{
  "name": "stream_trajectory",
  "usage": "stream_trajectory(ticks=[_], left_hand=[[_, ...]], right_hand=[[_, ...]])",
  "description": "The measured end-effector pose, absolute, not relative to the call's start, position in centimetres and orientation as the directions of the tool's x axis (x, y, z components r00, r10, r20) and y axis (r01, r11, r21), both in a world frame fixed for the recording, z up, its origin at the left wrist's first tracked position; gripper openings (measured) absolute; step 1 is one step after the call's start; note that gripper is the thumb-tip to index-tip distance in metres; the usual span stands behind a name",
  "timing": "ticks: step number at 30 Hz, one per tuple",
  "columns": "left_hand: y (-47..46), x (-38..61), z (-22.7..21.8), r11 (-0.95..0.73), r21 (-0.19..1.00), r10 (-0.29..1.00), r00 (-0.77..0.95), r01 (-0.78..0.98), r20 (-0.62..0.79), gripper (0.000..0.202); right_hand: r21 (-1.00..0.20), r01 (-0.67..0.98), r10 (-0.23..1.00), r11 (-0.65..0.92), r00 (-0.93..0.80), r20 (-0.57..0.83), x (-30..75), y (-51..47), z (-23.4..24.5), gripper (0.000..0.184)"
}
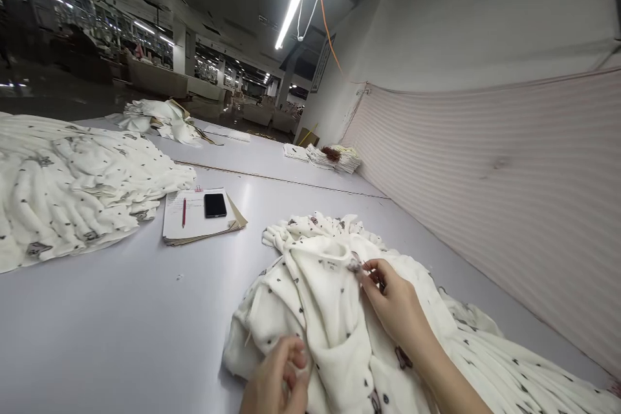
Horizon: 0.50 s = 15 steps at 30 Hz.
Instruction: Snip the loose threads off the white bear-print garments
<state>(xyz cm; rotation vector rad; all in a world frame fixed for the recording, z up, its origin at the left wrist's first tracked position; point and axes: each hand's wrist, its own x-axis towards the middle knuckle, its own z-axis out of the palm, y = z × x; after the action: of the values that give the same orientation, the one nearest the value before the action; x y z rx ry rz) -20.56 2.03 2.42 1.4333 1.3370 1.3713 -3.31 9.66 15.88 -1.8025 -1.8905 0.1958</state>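
Note:
A white fleece garment (334,310) with small dark drop-shaped prints lies bunched on the table, its round neckline and size label (332,266) facing up. My right hand (391,301) is at the right side of the neckline, thumb and fingers pinched together. A small dark bit shows at its fingertips, too small to name. Lower down, my left hand (279,375) hovers at or rests on the garment's left part, fingers loosely bent and apart from the thumb, slightly blurred. Nothing shows between them. More of the same printed fabric (524,369) spreads out to the right.
A large pile of printed white garments (77,181) lies at left. Beside it are a clipboard of papers (196,228), a red pen (184,212) and a phone (215,205). Farther back sit white cloth (160,119) and folded stacks (334,158). A striped curtain (495,187) borders the right.

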Motion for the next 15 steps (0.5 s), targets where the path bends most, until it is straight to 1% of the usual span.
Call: stream_trajectory(ticks=[2, 3, 4, 6, 7, 8, 10, 13, 15], left_hand=[[1.9, -19.8, 1.5, -0.162, 0.960, 0.981, -0.067, 0.227, 0.181, 0.006], [1.9, -19.5, 1.3, -0.168, 0.952, 0.981, -0.052, 0.255, 0.187, 0.003], [1.9, -19.3, 1.2, -0.183, 0.941, 0.979, -0.039, 0.284, 0.202, 0.005], [1.8, -19.4, 1.2, -0.217, 0.921, 0.972, -0.016, 0.325, 0.235, 0.016], [1.7, -19.6, 1.3, -0.230, 0.914, 0.970, 0.005, 0.335, 0.243, 0.020], [1.5, -19.9, 1.3, -0.236, 0.911, 0.970, 0.029, 0.338, 0.241, 0.023], [0.9, -20.7, 0.9, -0.214, 0.923, 0.977, 0.074, 0.320, 0.201, 0.026], [-0.3, -21.5, -0.3, -0.128, 0.960, 0.990, 0.095, 0.248, 0.107, 0.030], [-0.7, -21.6, -0.9, -0.090, 0.979, 0.994, 0.082, 0.184, 0.076, 0.032]], right_hand=[[-0.490, 0.861, 0.969, 0.137, -0.015, 0.245, -3.5, 7.5, 16.0, 0.014], [-0.534, 0.831, 0.975, 0.157, -0.045, 0.217, -3.8, 6.3, 16.0, 0.015], [-0.595, 0.785, 0.982, 0.173, -0.088, 0.170, -4.1, 5.1, 15.8, 0.018], [-0.745, 0.645, 0.975, 0.169, -0.218, 0.032, -4.9, 2.9, 15.2, 0.023], [-0.803, 0.576, 0.955, 0.151, -0.295, -0.031, -5.2, 2.0, 14.7, 0.024], [-0.834, 0.535, 0.930, 0.138, -0.359, -0.076, -5.4, 1.4, 14.2, 0.024], [-0.822, 0.550, 0.913, 0.148, -0.395, -0.101, -5.6, 0.9, 13.1, 0.021], [-0.707, 0.689, 0.955, 0.160, -0.288, -0.064, -5.4, 1.2, 12.2, 0.010], [-0.624, 0.766, 0.969, 0.151, -0.240, -0.059, -5.2, 1.3, 12.2, 0.003]])
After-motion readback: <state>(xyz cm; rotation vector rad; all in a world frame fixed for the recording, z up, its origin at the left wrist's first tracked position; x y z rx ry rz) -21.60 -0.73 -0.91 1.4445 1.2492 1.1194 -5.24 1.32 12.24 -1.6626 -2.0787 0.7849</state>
